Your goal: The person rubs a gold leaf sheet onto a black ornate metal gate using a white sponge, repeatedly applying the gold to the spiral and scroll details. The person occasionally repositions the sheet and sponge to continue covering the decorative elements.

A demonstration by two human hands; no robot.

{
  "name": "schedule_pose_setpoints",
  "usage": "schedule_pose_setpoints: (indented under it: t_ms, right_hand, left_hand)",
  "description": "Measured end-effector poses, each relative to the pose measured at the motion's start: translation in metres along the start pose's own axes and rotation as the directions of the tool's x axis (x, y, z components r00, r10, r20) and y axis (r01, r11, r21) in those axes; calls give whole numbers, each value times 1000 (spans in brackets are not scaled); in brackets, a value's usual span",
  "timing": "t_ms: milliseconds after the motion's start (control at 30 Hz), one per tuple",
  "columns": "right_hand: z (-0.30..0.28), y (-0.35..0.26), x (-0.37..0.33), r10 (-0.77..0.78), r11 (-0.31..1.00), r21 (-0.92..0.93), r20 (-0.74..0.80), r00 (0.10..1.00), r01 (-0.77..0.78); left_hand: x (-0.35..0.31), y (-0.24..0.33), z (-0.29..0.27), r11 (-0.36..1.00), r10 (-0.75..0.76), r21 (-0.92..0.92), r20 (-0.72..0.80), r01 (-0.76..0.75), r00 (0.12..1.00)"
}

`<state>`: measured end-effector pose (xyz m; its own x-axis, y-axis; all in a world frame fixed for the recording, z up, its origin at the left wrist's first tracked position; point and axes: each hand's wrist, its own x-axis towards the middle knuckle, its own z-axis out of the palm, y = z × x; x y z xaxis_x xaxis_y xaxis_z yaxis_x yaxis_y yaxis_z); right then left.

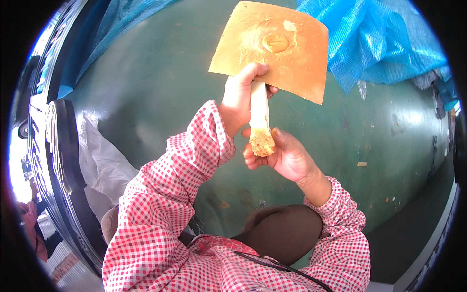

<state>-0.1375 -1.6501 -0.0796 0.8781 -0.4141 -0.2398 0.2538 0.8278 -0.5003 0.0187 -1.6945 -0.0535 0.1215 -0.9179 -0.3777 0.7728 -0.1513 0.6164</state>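
Note:
My left hand (242, 90) grips a thin, curved orange-tan panel (301, 63) at its near edge, thumb pressed on top. The panel has four sides and an oval raised spot near its middle. A pale stick (259, 104) runs from under that edge toward me, beside my left palm; how it meets the panel is hidden. Its near end is a rough, crumbly tan lump (262, 142). My right hand (287, 153) is curled round this end, thumb on one side and fingertips on the other.
Beneath my hands spreads a dark green surface (160, 107) with small scraps. Crumpled blue plastic sheeting (374, 39) lies at the far right, more at the far left (131, 24). White sheeting (104, 155) hangs by a black edge at left. Another person's pink sleeve (31, 221) shows far left.

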Motion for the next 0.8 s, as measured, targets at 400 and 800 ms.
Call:
schedule_pose_setpoints:
  t_ms: [400, 800]
  right_hand:
    - [68, -38, 52, -170, 950, -308, -369, 914, 53]
    - [145, -105, 113, -470, 645, -764, -364, 804, 31]
  left_hand:
    - [49, 97, -7, 999, 22, -39, 119, -17, 993]
    - [48, 214, -27, 993, 116, -35, -15, -116, 993]
